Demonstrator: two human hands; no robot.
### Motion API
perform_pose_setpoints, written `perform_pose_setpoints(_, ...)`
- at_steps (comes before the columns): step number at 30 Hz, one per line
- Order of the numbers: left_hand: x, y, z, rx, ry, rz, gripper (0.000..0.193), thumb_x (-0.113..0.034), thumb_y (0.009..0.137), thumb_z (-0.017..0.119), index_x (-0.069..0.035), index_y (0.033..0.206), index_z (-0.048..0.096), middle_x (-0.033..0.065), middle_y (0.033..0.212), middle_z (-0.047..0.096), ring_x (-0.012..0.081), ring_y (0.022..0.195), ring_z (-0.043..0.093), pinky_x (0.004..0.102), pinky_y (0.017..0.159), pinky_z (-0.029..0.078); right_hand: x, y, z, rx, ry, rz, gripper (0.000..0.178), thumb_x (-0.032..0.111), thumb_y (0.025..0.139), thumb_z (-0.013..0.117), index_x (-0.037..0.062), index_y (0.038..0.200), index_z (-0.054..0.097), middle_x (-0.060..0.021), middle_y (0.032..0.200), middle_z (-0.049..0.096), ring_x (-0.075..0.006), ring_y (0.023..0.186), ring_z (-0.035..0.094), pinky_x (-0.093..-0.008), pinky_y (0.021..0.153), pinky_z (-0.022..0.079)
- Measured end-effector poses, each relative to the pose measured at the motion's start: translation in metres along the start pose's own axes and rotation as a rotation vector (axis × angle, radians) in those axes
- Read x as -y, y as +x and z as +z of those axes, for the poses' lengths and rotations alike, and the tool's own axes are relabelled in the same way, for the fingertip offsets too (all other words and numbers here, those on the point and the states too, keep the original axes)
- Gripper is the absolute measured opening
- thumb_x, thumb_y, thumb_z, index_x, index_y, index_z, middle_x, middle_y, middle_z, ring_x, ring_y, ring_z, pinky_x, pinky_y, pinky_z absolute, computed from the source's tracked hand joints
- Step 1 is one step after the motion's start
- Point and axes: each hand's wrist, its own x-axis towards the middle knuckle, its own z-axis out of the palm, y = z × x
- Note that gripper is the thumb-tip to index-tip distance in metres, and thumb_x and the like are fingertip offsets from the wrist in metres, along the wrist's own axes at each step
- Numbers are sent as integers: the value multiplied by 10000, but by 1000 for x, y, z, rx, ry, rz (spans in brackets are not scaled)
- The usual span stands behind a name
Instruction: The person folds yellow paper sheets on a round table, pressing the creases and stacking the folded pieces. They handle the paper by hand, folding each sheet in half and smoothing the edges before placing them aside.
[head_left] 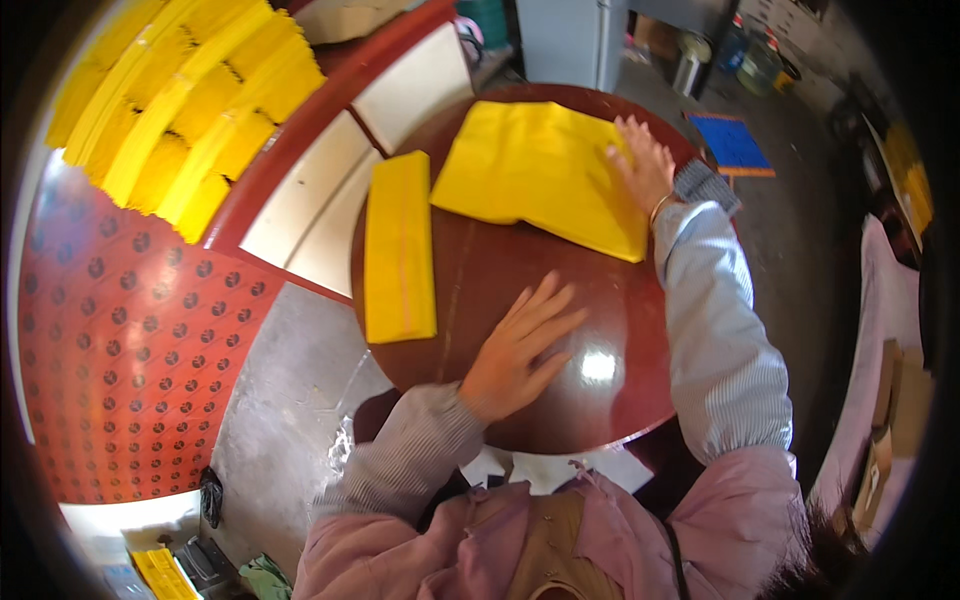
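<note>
On the round dark red table lies a wide yellow sheet, which looks like cloth or a flat bag. My right hand rests at its right edge, fingers spread and pointing away from me. My left hand is over the bare near part of the table, fingers apart, holding nothing and clear of the yellow sheet. Left of the sheet, a narrow folded yellow strip lies lengthwise near the table's left edge.
Stacks of folded yellow pieces lie on a red patterned surface at the left. A red-framed piece with white panels stands against the table's left side. Behind are a grey cabinet, bottles and a blue mat.
</note>
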Motion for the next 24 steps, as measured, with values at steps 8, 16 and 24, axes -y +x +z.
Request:
perform_pose_setpoints(8, -52, -108, 14, -137, -347, -533, 313, 93, 954, 665, -7, 1235, 761, 161, 1285, 758, 314, 1279, 691, 406, 1113, 511, -150, -96, -60, 74, -230, 283, 485, 397, 1048, 659, 238, 1506, 631, 42, 1632, 507, -274, 1502, 433, -547, 1198, 381)
perform_pose_setpoints(16, -104, -19, -18, -244, -868, 78, 205, 3, 867, 758, 86, 1054, 740, 222, 1043, 752, 360, 1006, 736, 485, 890, 588, -163, -66, -72, 153, -255, 287, 398, 321, 945, 791, 166, 1310, 755, -6, 1370, 682, -286, 1298, 568, -507, 1097, 459)
perform_pose_setpoints(24, -201, 12, -75, -191, -1254, 521, 457, -165, 967, 818, -141, 1371, 605, 15, 1154, 745, 233, 1024, 699, 355, 906, 547, -80, -109, -100, -22, 0, 101, 536, 380, 941, 810, 170, 1418, 686, -81, 1427, 669, -347, 1329, 575, -450, 1125, 468)
